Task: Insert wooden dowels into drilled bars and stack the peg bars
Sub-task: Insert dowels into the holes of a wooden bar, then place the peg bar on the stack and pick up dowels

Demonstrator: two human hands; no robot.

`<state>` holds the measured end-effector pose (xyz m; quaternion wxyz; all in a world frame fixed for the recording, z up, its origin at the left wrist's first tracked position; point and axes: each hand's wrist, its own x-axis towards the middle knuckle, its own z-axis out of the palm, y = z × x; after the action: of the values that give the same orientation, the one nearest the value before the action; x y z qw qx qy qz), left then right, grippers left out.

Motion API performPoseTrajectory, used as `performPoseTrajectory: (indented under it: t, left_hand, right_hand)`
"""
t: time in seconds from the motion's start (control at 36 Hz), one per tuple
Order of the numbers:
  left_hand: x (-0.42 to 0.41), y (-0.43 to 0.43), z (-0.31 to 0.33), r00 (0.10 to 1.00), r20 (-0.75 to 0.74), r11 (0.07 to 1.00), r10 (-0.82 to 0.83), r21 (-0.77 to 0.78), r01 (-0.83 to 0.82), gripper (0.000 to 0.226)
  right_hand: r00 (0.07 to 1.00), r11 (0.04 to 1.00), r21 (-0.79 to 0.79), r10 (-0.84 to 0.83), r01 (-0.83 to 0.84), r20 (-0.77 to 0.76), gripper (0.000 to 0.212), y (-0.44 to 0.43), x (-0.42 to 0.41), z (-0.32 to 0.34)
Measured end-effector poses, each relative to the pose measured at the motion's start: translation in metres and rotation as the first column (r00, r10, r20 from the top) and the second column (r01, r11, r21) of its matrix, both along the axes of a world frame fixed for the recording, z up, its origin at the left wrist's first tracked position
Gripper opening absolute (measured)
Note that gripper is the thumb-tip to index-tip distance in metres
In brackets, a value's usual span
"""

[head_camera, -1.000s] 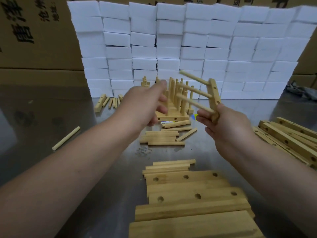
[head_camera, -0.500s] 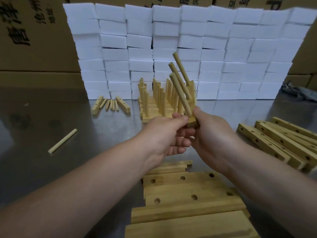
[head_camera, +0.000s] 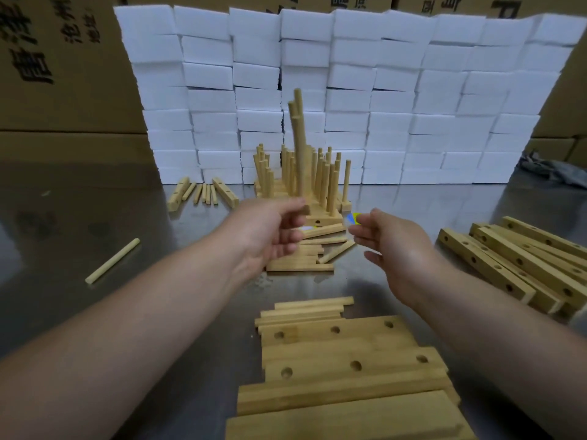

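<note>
My left hand [head_camera: 273,233] holds a peg bar [head_camera: 299,147] by its base, its dowels pointing straight up in front of the stack of finished peg bars [head_camera: 314,185]. My right hand [head_camera: 390,246] hangs beside it, fingers loosely curled, holding nothing. Loose dowels and thin sticks [head_camera: 317,249] lie on the table below both hands. Drilled bars [head_camera: 346,350] lie in a pile at the near edge.
More drilled bars [head_camera: 521,265] are piled at the right. A single dowel [head_camera: 112,261] lies at the left on the metal table [head_camera: 95,312]. A few short pieces [head_camera: 203,192] sit before the wall of white foam blocks [head_camera: 349,96]. Cardboard boxes stand behind.
The peg bar has passed from my right hand to my left and turned upright. My right hand has let go and drawn off to the right.
</note>
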<state>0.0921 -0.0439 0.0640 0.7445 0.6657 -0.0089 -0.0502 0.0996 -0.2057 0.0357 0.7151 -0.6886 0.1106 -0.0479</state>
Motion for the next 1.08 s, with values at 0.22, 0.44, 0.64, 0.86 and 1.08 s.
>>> performPoseTrajectory:
  t: [0.22, 0.44, 0.64, 0.86, 1.08]
  left_hand:
    - [0.035, 0.037, -0.005, 0.953, 0.039, 0.951, 0.300, 0.062, -0.302, 0.018]
    - [0.057, 0.062, -0.036, 0.943, -0.091, 0.943, 0.321, 0.121, -0.310, 0.023]
    - [0.069, 0.064, -0.050, 0.936, -0.154, 0.943, 0.317, 0.157, -0.294, 0.025]
    - [0.089, 0.064, -0.049, 0.928, -0.204, 0.924, 0.311, 0.293, -0.245, 0.025]
    - [0.116, 0.053, -0.041, 0.916, -0.110, 0.857, 0.385, 0.411, -0.311, 0.012]
  right_hand:
    - [1.000, 0.976, -0.216, 0.005, -0.011, -0.029, 0.020, -0.007, 0.014, -0.021]
    - [0.996, 0.939, -0.334, 0.089, -0.077, 0.019, 0.019, -0.005, 0.010, -0.028]
    - [0.994, 0.934, -0.348, 0.105, -0.084, 0.043, 0.020, -0.004, 0.010, -0.030]
    - [0.993, 0.931, -0.353, 0.110, -0.093, 0.029, 0.017, -0.004, 0.012, -0.032]
    - [0.993, 0.931, -0.350, 0.118, -0.101, 0.026, 0.018, -0.006, 0.014, -0.033]
